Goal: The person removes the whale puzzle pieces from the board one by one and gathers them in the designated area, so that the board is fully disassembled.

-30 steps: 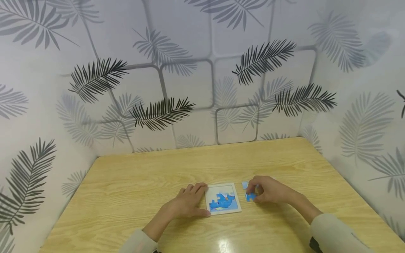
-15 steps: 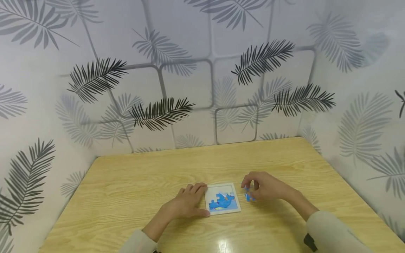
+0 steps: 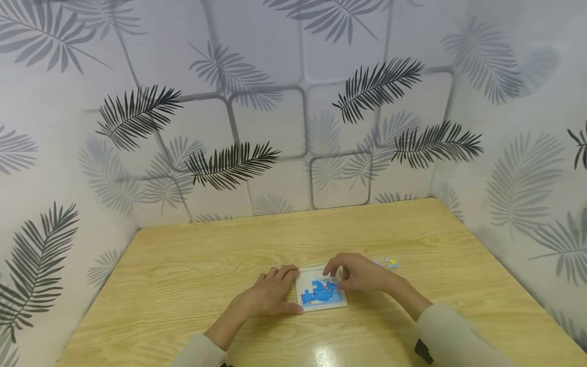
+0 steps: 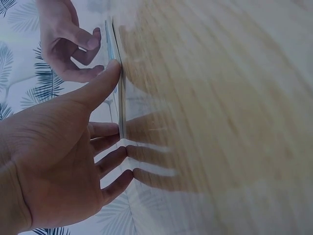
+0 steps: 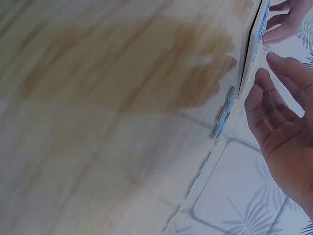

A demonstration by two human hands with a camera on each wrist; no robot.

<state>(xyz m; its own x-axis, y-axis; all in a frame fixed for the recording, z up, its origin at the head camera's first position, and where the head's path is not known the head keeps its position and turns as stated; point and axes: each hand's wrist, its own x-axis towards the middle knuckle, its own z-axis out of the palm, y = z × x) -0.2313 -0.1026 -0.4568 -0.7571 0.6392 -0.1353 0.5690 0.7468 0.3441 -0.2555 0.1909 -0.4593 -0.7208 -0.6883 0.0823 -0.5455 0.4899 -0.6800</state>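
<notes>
Puzzle tray: The white puzzle tray [image 3: 324, 308] is lying flat on the wooden table [image 3: 192, 285], in front of the person and between the two hands.
Blue picture: The blue picture [image 3: 319, 292] is filling the lower part of the tray; the bare floor [image 3: 304, 281] is showing at upper left.
Left hand: The left hand [image 3: 270, 293] is bracing the tray's left side, fingers spread and relaxed, a fingertip near the far corner and the thumb touching the near one. It is not wrapping round anything.
Right hand: The right hand [image 3: 367, 275] is hovering over the tray's right side, thumb and fingers loosely bent and standing apart. No piece is showing between them; whether the thumb is touching the picture, I cannot tell.
Loose pieces: A yellow sun piece [image 3: 392, 262] is lying beyond the right hand, well apart from the tray; a blue piece [image 5: 223, 117] is lying just beside the tray in the right wrist view.
Doing it well: The step looks like fitting pieces, so light bracing should be enough. Pressing straight down with one fingertip would be seating a piece better than sliding it, which could be lifting its neighbours. Matching tabs to notches first would be sparing any forcing.
</notes>
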